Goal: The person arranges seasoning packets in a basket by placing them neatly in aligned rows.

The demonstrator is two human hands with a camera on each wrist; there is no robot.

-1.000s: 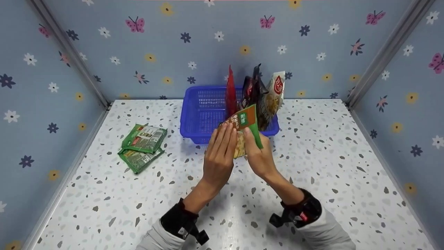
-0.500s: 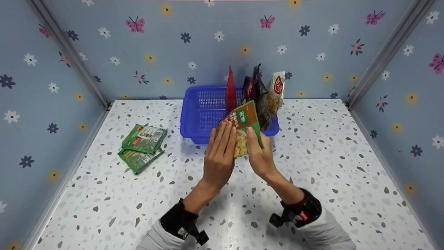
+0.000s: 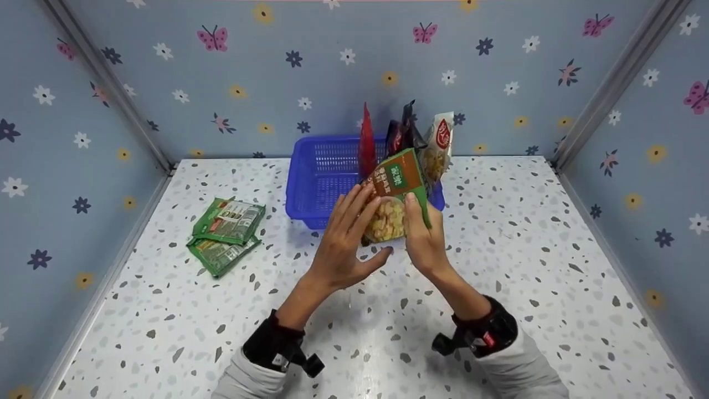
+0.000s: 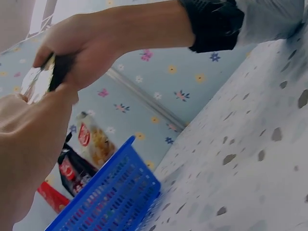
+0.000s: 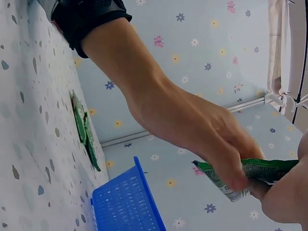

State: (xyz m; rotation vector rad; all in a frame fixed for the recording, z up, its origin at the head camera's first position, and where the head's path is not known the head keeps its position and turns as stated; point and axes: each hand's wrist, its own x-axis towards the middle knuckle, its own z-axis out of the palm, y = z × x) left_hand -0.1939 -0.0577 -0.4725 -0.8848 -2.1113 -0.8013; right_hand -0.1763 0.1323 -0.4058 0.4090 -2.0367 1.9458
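A green and brown food packet (image 3: 400, 170), its front printed with yellow chunks of food, is held up over the front of the blue basket (image 3: 310, 213). My right hand (image 3: 427, 244) pinches its right edge, thumb on the front and fingers behind. Straight, spread fingers of my left hand (image 3: 339, 252) lie over the packet's left side, with the thumb stretched out below its lower edge. The packet's green back (image 5: 269, 166) shows in the right wrist view. Inside the basket stand a red packet (image 3: 366, 147), dark packets (image 3: 407, 133) and a pale packet (image 3: 440, 141).
Two green packets (image 3: 230, 221) overlap on the speckled table (image 3: 166, 332) to the left of the basket. A flower-patterned wall (image 3: 249, 66) rises right behind the basket, and side panels close off left and right.
The packet has shifted up and to the right with my right hand. My left hand's fingers, earlier held together, have spread, and its thumb has come out, uncovering more of the packet's front.
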